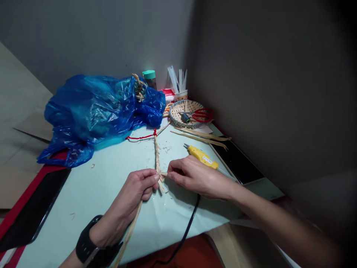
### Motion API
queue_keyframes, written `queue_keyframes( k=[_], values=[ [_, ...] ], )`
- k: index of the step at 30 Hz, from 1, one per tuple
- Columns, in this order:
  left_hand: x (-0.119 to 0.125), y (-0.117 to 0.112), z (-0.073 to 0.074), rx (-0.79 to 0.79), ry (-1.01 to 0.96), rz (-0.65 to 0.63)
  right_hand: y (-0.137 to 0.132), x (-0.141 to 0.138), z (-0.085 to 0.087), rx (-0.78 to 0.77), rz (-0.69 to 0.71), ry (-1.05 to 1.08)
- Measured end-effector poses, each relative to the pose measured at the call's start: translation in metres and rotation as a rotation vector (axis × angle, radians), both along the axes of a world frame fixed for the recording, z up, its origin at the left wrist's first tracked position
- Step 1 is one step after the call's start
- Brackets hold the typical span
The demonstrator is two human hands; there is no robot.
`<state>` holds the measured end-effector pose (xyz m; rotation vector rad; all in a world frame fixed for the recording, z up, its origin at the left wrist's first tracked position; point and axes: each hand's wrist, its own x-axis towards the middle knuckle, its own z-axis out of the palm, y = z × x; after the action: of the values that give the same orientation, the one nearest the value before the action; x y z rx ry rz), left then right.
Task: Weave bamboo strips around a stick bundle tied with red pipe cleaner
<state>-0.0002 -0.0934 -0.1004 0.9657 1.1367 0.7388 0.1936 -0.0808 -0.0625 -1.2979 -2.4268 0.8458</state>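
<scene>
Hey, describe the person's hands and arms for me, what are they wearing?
Both hands are bare: no gloves, and no rings that I can see. The left hand has a black watch with a wide band on its wrist. The right hand and its forearm wear nothing, and no sleeves show on either arm.

Left hand (139,188) and right hand (192,176) pinch, fingertips nearly meeting.

Open sheet (92,186) left of braid (157,152); glue gun (201,156) right

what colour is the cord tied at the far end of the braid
Red cord, clearest in the head view.
</scene>
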Motion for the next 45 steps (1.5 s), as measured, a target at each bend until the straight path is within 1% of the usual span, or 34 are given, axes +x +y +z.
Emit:
queue_keyframes(
  k=[3, 6, 9, 12, 14, 15, 17, 20, 24, 26, 31, 33, 35, 37, 39, 41, 42, 43, 45],
  values=[
    [-0.003, 0.001, -0.002, -0.023, -0.057, -0.01, -0.003, -0.002, -0.006, 0.07, -0.022, -0.086],
    [-0.004, 0.0, -0.003, -0.033, -0.082, -0.015, -0.006, -0.004, -0.011, 0.101, -0.041, -0.163],
    [-0.004, 0.0, -0.004, -0.043, -0.1, -0.015, -0.01, -0.006, -0.014, 0.186, -0.045, -0.171],
    [-0.004, -0.001, -0.004, -0.051, -0.124, -0.007, -0.014, -0.011, -0.015, 0.352, 0.032, -0.163],
    [-0.005, -0.002, -0.004, -0.049, -0.14, -0.011, -0.016, -0.016, -0.016, 0.412, 0.097, -0.168],
    [-0.005, -0.002, -0.004, -0.047, -0.143, -0.013, -0.016, -0.018, -0.017, 0.422, 0.102, -0.17],
    [-0.005, -0.002, -0.004, -0.045, -0.136, -0.009, -0.015, -0.021, -0.019, 0.41, 0.063, -0.181],
    [-0.004, -0.001, -0.003, -0.05, -0.124, 0.002, -0.013, -0.021, -0.024, 0.355, -0.016, -0.209],
    [-0.003, -0.001, -0.004, -0.043, -0.127, 0.006, -0.011, -0.019, -0.029, 0.277, -0.071, -0.23],
    [-0.003, -0.001, -0.005, -0.037, -0.126, -0.001, -0.011, -0.02, -0.028, 0.295, -0.068, -0.257],
    [-0.004, -0.002, -0.006, -0.051, -0.129, -0.019, -0.016, -0.03, -0.023, 0.411, -0.029, -0.37],
    [-0.004, -0.002, -0.005, -0.05, -0.144, -0.026, -0.017, -0.034, -0.022, 0.427, -0.027, -0.379],
    [-0.004, -0.003, -0.004, -0.054, -0.146, -0.022, -0.016, -0.034, -0.021, 0.381, -0.038, -0.323],
    [-0.004, -0.003, -0.003, -0.053, -0.141, -0.017, -0.014, -0.031, -0.019, 0.247, -0.077, -0.183],
    [-0.004, -0.004, -0.003, -0.043, -0.145, -0.017, -0.011, -0.026, -0.017, 0.029, -0.109, 0.019],
    [-0.005, -0.004, -0.003, -0.024, -0.155, -0.028, -0.008, -0.02, -0.017, -0.2, -0.107, 0.209],
    [-0.005, -0.004, -0.003, -0.018, -0.156, -0.035, -0.007, -0.018, -0.018, -0.288, -0.099, 0.282],
    [-0.005, -0.004, -0.003, -0.015, -0.156, -0.039, -0.006, -0.017, -0.019, -0.346, -0.095, 0.339],
    [-0.005, -0.004, -0.004, -0.017, -0.152, -0.039, -0.003, -0.015, -0.023, -0.368, -0.092, 0.402]
  ],
)
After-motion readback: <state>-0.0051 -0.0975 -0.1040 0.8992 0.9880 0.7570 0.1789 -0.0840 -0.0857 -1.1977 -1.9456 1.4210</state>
